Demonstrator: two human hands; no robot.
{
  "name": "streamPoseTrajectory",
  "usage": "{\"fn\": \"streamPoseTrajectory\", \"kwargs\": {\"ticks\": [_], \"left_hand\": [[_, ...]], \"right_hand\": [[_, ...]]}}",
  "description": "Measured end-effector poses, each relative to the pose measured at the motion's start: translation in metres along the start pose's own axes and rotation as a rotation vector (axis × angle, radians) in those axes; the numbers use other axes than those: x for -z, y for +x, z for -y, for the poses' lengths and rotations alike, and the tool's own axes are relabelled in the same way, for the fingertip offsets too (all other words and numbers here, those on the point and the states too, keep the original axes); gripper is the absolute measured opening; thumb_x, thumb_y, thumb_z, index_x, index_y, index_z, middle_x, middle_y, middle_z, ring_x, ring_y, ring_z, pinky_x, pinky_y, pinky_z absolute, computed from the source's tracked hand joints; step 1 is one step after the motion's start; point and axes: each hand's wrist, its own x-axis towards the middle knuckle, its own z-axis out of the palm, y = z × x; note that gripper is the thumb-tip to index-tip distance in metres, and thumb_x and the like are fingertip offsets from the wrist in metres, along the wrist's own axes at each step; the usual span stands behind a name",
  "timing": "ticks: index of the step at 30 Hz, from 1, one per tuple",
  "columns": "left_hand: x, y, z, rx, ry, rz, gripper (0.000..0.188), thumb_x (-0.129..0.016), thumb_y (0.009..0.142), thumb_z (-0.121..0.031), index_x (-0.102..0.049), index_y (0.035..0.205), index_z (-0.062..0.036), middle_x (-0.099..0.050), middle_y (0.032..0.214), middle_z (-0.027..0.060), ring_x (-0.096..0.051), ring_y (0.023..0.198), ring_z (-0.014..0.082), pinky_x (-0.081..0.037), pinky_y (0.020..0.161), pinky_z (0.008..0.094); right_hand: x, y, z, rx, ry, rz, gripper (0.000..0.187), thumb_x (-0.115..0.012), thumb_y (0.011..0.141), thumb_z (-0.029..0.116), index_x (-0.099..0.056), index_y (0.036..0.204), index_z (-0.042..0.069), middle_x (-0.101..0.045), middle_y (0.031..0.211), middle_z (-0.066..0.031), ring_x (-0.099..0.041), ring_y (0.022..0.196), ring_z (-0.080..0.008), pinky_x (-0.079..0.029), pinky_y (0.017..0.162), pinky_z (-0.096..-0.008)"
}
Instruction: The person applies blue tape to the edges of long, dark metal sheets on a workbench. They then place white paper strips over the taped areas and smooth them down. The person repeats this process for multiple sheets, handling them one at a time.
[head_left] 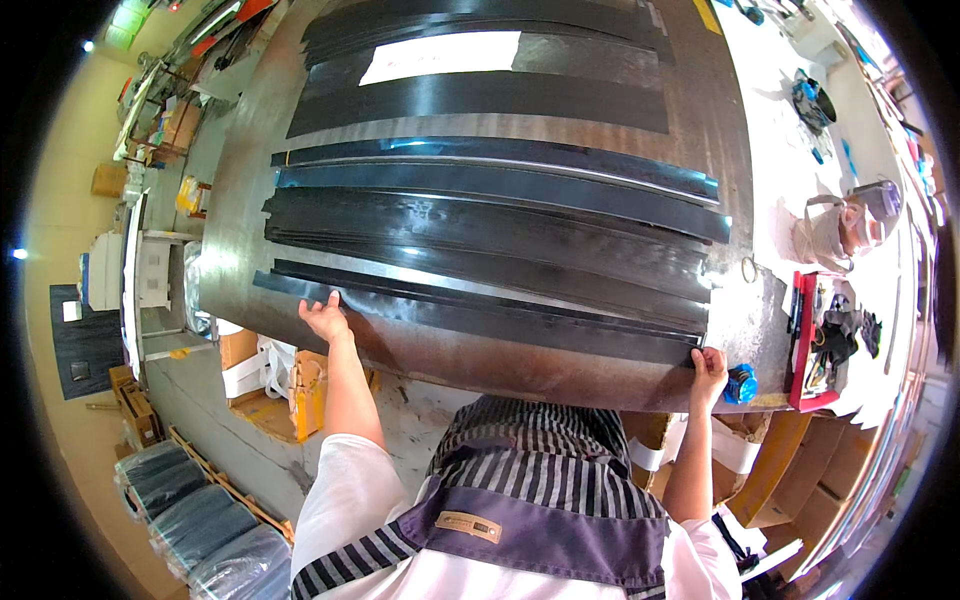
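Observation:
A long, thin dark strip (520, 322) lies along the near side of the metal-topped table (235, 250). My left hand (325, 318) pinches its near edge close to the left end, thumb on top. At the strip's right end, my right hand (710, 368) grips the corner with bent fingers; their undersides are hidden. Just beyond it lies a fanned stack of similar dark strips (480, 235). Past that are strips with a bluish sheen (500, 185). Farther back, a white sheet of paper (440, 57) rests on another dark stack (480, 100).
Right of my right hand sits a blue round object (740, 384), beside a red tray (806, 345) of tools. A plastic-wrapped item (835, 230) stands beyond it. Cardboard boxes (310, 390) are below the table's near edge. Wrapped rolls (200, 510) lie on the floor at left.

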Motion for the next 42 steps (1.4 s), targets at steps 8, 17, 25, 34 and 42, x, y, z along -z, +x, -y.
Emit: {"fn": "streamPoseTrajectory", "kwargs": {"ticks": [8, 17, 25, 34, 42], "left_hand": [[0.012, 0.014, 0.019, -0.311, 0.478, -0.017, 0.063, -0.086, 0.076, -0.013, -0.052, 0.124, 0.0083, -0.062, 0.107, 0.0139, -0.058, 0.091, 0.0227, -0.05, 0.082, 0.0368], [-0.04, -0.171, -0.06, -0.651, 0.282, 0.606, 0.038, -0.06, 0.088, 0.003, -0.054, 0.124, -0.0061, -0.045, 0.128, 0.0116, -0.052, 0.097, 0.0207, -0.047, 0.081, 0.0293], [-0.055, -0.299, -0.098, -0.694, 0.165, 1.098, 0.022, -0.062, 0.083, 0.008, -0.065, 0.1, -0.0052, -0.05, 0.123, 0.0143, -0.057, 0.097, 0.0216, -0.051, 0.076, 0.0287], [-0.061, -0.342, -0.102, -0.648, 0.146, 1.279, 0.019, -0.066, 0.084, 0.001, -0.068, 0.101, -0.0068, -0.055, 0.117, 0.0112, -0.06, 0.102, 0.0242, -0.054, 0.079, 0.031], [-0.134, -0.331, -0.142, 0.894, -0.497, 1.722, 0.093, -0.047, 0.09, -0.068, -0.028, 0.151, -0.0008, -0.041, 0.151, 0.019, -0.047, 0.134, 0.0297, -0.039, 0.113, 0.0448]], "right_hand": [[-0.009, -0.004, 0.006, -0.106, -0.08, -0.084, 0.028, -0.079, 0.078, 0.005, -0.064, 0.102, 0.002, -0.057, 0.088, -0.0044, -0.053, 0.074, -0.0157, -0.048, 0.072, -0.0295], [-0.048, 0.13, 0.095, 0.046, -0.157, -0.134, 0.034, -0.079, 0.082, 0.016, -0.062, 0.107, 0.002, -0.061, 0.1, -0.0132, -0.058, 0.098, -0.0258, -0.048, 0.084, -0.0385], [-0.066, 0.205, 0.087, -0.311, -0.177, -0.05, 0.022, -0.08, 0.079, 0.018, -0.07, 0.09, 0.002, -0.072, 0.088, -0.0134, -0.069, 0.075, -0.0243, -0.052, 0.072, -0.0385], [-0.05, 0.184, 0.134, 0.341, -0.404, -0.166, 0.015, -0.067, 0.086, 0.013, -0.076, 0.098, 0.011, -0.071, 0.103, -0.009, -0.062, 0.103, -0.027, -0.049, 0.091, -0.0384], [0.028, 0.066, 0.282, 0.475, 0.128, -0.126, 0.035, -0.059, 0.091, -0.007, -0.065, 0.125, -0.001, -0.071, 0.109, -0.0106, -0.064, 0.097, -0.0147, -0.051, 0.085, -0.0258]]}}
